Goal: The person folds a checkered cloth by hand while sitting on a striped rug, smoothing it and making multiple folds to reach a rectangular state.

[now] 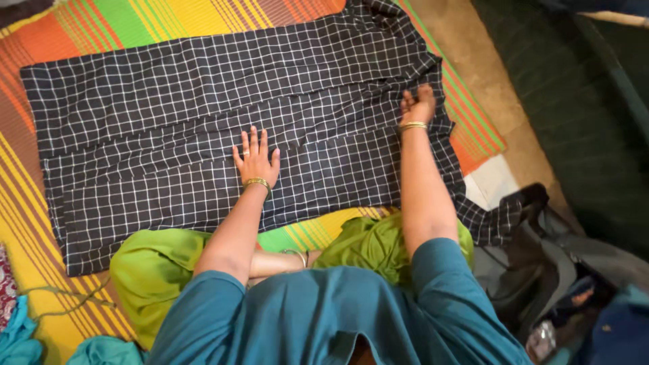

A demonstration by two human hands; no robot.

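Black cloth checked with thin white lines lies spread across a striped mat of orange, yellow and green, filling most of the floor in front of a kneeling person. The left hand rests open and flat on the cloth near its middle, fingers together and pointing away, a gold bangle at the wrist. The right hand, also bangled, sits farther off and to the right, fingers curled down into the cloth where the fabric bunches into folds; whether it pinches the cloth or only presses on it cannot be told. The cloth's near right corner trails off the mat toward a dark bag on the right. Teal sleeves and green trousers fill the near edge of the view, the knees touching the cloth's near edge.
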